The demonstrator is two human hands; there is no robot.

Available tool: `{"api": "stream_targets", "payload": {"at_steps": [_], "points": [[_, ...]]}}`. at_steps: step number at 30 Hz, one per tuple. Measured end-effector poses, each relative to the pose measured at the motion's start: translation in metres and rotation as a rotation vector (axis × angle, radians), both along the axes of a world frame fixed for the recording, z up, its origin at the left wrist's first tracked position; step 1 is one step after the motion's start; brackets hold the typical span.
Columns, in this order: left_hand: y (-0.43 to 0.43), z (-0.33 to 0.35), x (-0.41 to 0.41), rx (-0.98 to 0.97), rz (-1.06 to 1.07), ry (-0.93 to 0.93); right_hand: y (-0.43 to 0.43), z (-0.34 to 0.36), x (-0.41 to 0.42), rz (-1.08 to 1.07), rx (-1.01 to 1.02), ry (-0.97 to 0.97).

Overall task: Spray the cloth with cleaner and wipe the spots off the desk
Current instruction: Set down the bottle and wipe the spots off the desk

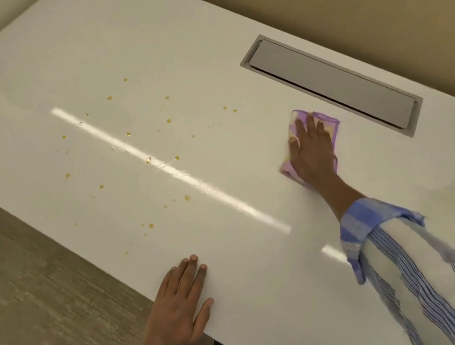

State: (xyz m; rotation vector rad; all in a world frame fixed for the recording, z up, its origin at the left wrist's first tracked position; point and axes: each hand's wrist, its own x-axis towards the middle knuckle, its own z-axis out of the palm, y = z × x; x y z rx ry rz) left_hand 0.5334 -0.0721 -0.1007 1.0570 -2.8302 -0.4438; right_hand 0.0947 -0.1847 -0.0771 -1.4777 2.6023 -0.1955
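A white desk [210, 62] fills the view. Several small yellow-brown spots [176, 158] are scattered over its left and middle part. My right hand [311, 150] lies flat on a purple and yellow cloth [331, 127], pressing it onto the desk at the right, apart from the spots. Most of the cloth is hidden under the palm. My left hand [178, 307] rests flat on the near edge of the desk, fingers slightly spread, holding nothing. No spray bottle is in view.
A grey cable-tray flap [332, 85] is set into the desk just behind the cloth. A beige wall [343, 2] runs along the back. Wood-look floor [37, 288] shows at the lower left, beyond the desk's near edge.
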Motion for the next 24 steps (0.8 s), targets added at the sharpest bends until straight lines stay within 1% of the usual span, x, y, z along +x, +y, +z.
{"api": "stream_targets", "payload": {"at_steps": [3, 5, 7, 9, 10, 11, 12, 14, 16, 18, 21, 22, 24], "points": [[0.0, 0.005, -0.002, 0.007, 0.006, 0.001, 0.048, -0.012, 0.093, 0.289, -0.01, -0.097], [-0.002, 0.009, -0.002, 0.007, 0.0, 0.012, 0.103, -0.014, 0.158, 0.476, -0.007, -0.141], [-0.003, 0.01, -0.001, 0.01, -0.008, 0.022, 0.155, -0.011, 0.199, 0.614, -0.001, -0.166], [-0.005, 0.01, 0.0, 0.018, -0.018, 0.017, 0.177, -0.004, 0.196, 0.761, 0.026, -0.176], [-0.005, 0.01, 0.001, 0.023, -0.021, 0.009, 0.176, -0.004, 0.179, 0.824, 0.027, -0.155], [-0.006, 0.01, 0.002, 0.028, -0.023, -0.002, 0.171, -0.005, 0.158, 0.844, 0.025, -0.139], [-0.006, 0.011, 0.002, 0.033, -0.027, -0.015, 0.163, -0.008, 0.133, 0.798, -0.003, -0.112], [-0.006, 0.013, 0.001, 0.043, -0.032, -0.036, 0.145, -0.009, 0.079, 0.529, -0.06, -0.052], [-0.006, 0.016, 0.001, 0.056, -0.036, -0.046, 0.132, -0.004, 0.038, 0.248, -0.033, -0.033], [-0.006, 0.018, 0.002, 0.065, -0.043, -0.051, 0.12, -0.002, 0.028, 0.077, -0.009, -0.032], [-0.007, 0.02, 0.003, 0.106, -0.045, -0.035, 0.107, -0.002, 0.076, -0.075, -0.003, -0.028], [-0.008, 0.021, 0.005, 0.129, -0.046, -0.023, 0.111, -0.003, 0.104, -0.068, -0.012, -0.044], [-0.01, 0.024, 0.009, 0.169, -0.055, 0.002, 0.13, -0.005, 0.174, 0.063, -0.042, -0.082]]}}
